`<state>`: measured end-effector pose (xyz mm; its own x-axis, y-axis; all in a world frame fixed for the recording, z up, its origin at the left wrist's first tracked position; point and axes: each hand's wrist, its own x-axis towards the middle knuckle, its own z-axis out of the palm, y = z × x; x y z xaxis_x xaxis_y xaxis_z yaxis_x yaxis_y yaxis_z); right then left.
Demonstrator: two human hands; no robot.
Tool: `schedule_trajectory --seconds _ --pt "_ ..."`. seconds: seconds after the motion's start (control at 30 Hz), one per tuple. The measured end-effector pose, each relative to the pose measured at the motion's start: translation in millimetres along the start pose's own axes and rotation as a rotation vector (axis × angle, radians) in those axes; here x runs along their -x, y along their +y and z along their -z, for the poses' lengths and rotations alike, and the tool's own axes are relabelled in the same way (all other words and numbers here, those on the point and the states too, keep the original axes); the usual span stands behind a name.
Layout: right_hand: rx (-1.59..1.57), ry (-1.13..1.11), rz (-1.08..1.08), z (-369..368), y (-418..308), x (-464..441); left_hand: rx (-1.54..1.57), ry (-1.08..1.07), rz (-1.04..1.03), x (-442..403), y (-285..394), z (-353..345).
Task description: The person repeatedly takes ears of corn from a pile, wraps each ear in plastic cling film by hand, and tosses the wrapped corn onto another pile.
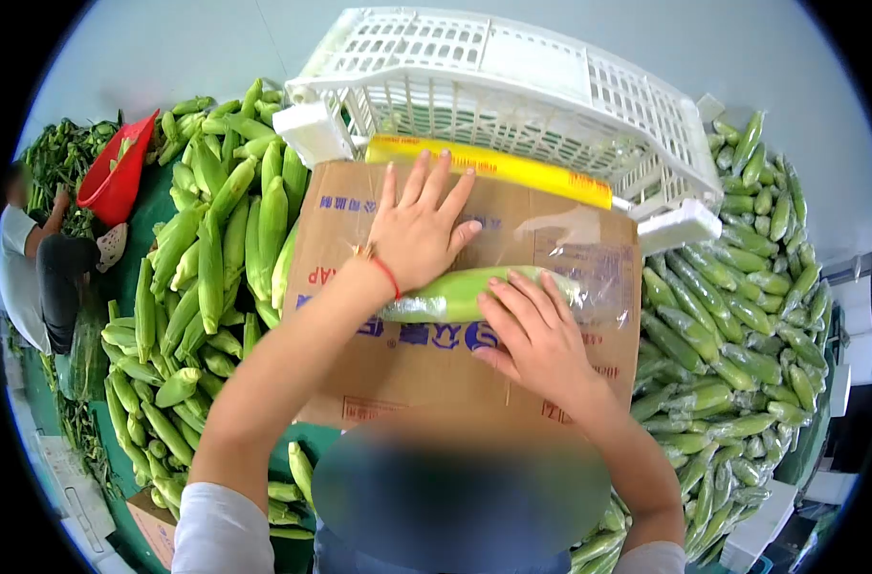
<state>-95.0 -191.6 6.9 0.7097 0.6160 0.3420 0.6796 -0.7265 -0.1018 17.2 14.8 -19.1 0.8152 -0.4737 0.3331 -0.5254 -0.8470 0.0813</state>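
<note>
I see the left hand (422, 222) spread empty over the box (359, 378), right hand (541, 340) open on wrapped corn (455, 297); corn piles (211, 268) left and right.

At centre, a pale-green corn ear (463, 295) on a brown cardboard box (407, 373) printed in blue and red. Toward twelve o'clock, a yellow tube (541, 176) with red lettering — beyond it, a white latticed crate (536, 65). At ten, a bright red basket (120, 179).
</note>
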Motion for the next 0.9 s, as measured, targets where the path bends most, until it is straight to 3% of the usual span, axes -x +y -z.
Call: schedule_trajectory --seconds 0.13,0.17,0.27,0.3,0.4,0.43,0.6,0.67,0.73,0.8,0.83,0.9 --pt "-0.001 -0.044 -0.027 -11.2 39.8 -37.7 0.269 -0.197 -0.207 -43.5 -32.1 -4.6" --pt "0.022 0.027 -0.006 -15.7 48.8 -49.2 0.306 -0.357 -0.255 -51.7 -30.1 1.5" --pt "-0.034 -0.223 -0.084 -10.7 55.4 -68.1 0.12 -0.639 -0.207 -71.8 -27.0 0.8" --pt "-0.044 -0.109 -0.011 -16.4 53.7 -68.6 0.079 -0.68 -0.179 -73.9 -21.2 2.9" --pt "-0.142 -0.166 -0.014 -8.3 29.2 -45.3 0.045 -0.699 -0.211 -66.2 -15.9 19.0" --pt "-0.171 -0.179 -0.013 -0.3 17.7 -33.2 0.069 -0.672 -0.241 -63.1 -17.5 17.6" --pt "-0.584 -0.746 -0.173 54.4 -43.4 39.1 0.159 -0.563 -0.284 -54.1 -28.0 5.1" --pt "-0.746 -0.766 -0.343 72.0 -56.5 55.3 0.549 -0.37 -0.198 -40.1 -23.9 18.7" --pt "-1.083 -0.493 -0.728 64.8 -60.5 79.5 0.741 -0.09 -0.083 1.7 17.3 49.5" --pt "-1.443 -0.339 -1.22 66.5 -61.7 71.9 0.689 0.047 -0.428 48.8 64.8 62.5" --pt "-1.61 -0.247 -1.461 64.1 -64.3 66.6 0.698 0.081 -0.453 57.4 68.4 59.9" --pt "-2.27 -0.401 -1.307 44.3 -62.3 72.5 0.697 0.162 -0.482 67.0 70.7 55.7"
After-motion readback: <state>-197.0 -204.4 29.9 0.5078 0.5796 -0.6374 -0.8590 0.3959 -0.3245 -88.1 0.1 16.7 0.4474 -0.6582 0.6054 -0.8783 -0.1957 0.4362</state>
